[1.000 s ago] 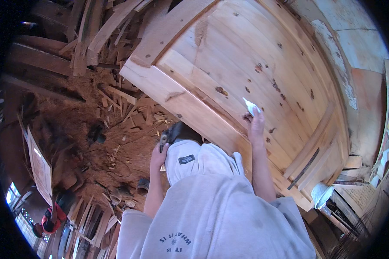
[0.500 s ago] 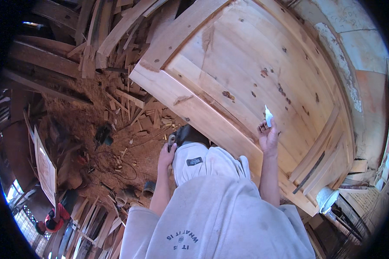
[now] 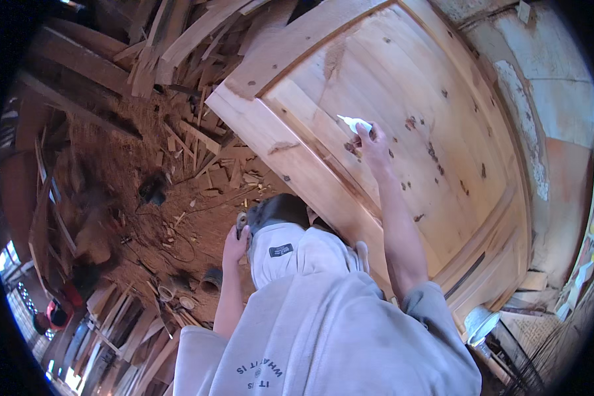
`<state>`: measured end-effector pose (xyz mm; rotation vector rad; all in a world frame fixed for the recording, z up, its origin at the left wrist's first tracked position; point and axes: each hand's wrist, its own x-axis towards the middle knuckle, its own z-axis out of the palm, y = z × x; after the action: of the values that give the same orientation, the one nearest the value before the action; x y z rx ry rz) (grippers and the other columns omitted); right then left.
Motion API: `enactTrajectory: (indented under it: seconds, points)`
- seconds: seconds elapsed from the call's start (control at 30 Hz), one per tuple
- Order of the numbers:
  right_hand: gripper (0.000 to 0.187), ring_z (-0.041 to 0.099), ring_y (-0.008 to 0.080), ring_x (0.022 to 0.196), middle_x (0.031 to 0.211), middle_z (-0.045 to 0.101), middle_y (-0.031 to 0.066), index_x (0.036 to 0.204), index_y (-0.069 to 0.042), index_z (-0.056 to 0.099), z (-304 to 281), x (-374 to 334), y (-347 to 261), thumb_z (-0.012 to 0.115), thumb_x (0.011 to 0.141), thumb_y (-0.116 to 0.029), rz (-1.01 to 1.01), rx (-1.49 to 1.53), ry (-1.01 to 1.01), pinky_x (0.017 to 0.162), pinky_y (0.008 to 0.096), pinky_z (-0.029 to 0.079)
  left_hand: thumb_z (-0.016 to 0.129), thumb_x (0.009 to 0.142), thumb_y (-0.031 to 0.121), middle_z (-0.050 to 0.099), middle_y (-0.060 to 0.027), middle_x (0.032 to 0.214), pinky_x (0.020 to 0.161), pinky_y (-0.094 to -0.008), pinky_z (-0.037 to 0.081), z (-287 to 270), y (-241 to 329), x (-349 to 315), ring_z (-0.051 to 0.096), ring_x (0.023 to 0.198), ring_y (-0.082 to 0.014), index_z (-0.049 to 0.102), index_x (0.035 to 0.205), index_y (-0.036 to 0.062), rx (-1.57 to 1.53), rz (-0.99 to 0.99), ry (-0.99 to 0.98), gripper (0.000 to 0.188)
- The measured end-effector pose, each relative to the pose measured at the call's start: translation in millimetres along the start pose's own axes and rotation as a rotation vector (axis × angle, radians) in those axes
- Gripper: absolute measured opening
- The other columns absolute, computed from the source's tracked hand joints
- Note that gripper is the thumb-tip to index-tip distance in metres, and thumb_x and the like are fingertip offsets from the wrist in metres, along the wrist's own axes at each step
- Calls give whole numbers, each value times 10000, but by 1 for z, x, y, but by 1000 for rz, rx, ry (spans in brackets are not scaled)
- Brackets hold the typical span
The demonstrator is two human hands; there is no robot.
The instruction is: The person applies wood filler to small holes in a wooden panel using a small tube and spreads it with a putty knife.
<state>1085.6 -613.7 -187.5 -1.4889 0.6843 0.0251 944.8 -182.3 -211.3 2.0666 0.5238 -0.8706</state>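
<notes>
My right hand [image 3: 376, 146] is closed round a small white squeeze bottle [image 3: 358, 124] with a thin pointed nozzle. The nozzle points left, over a pale wooden panel [image 3: 350, 72] with a raised frame and several dark knots. Under this hand lies a cluster of those knots. At the left, near my knee and away from the panel, my left hand [image 3: 236, 243] grips a small dark tool with a rounded, shiny end [image 3: 242, 220]. The fingers cover much of that tool, so its kind cannot be made out.
Offcuts and boards [image 3: 178, 39] are heaped at the far left. Sawdust and wood scraps [image 3: 211, 178] cover the ground. Small round containers [image 3: 211, 280] stand at the left. A whitish bowl-like container [image 3: 482, 323] sits by the panel's right corner. Another person [image 3: 58, 313] is at the far left.
My right hand has moved left and farther out over the panel, and the bottle has tipped from upright to pointing left. My left hand still grips the tool. The view has shifted slightly.
</notes>
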Motion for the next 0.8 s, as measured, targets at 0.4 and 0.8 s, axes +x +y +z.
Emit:
enactTrajectory:
  seconds: [0.4,0.8]
  points:
    - [294,563,72,640,703,629,21,951,-36,598,11,16,15,610,933,-330,-30,-264,35,577,240,433,561,913,437,631,-177,787,726,-394,478,6,-42,-26,627,763,-289,564,940,-26,97,-55,67,464]
    - [298,590,106,649,720,651,52,940,-22,599,16,15,2,593,930,-319,-16,-374,19,607,277,460,547,916,465,634,-199,838,770,-404,475,2,-43,-19,631,820,-309,554,946,-22,6,-94,63,488]
